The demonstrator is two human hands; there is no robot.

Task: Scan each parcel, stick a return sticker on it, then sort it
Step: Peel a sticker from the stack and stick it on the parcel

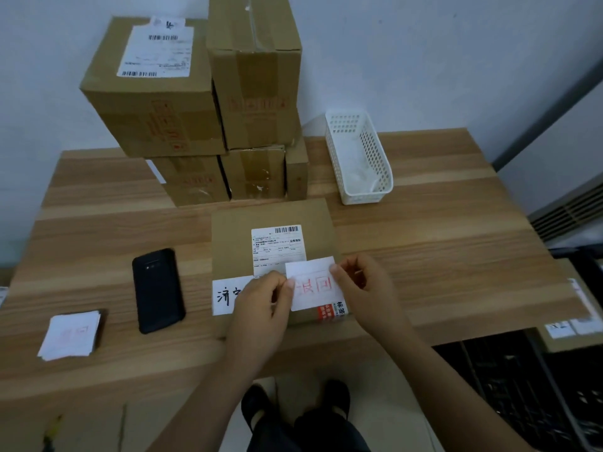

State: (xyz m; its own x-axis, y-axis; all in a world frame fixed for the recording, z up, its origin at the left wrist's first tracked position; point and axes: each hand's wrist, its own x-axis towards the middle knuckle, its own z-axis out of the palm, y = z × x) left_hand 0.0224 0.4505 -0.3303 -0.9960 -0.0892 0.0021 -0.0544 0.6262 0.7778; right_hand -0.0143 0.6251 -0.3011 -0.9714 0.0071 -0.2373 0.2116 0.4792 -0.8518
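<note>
A flat brown parcel (274,216) lies in the middle of the wooden table (440,243), with a white shipping label (277,246) on top and a handwritten white label at its near left corner. Both my hands hold a white return sticker (315,285) with red characters just above the parcel's near edge. My left hand (264,305) pinches its left edge and my right hand (362,282) pinches its right edge. A black phone (158,290) lies face down to the left of the parcel. A stack of return stickers (70,334) sits at the near left.
Several cardboard boxes (202,93) are stacked at the back of the table against the wall. A white plastic basket (359,158) stands at the back right. Black crates (522,386) and another labelled parcel (574,327) sit off the table's right side.
</note>
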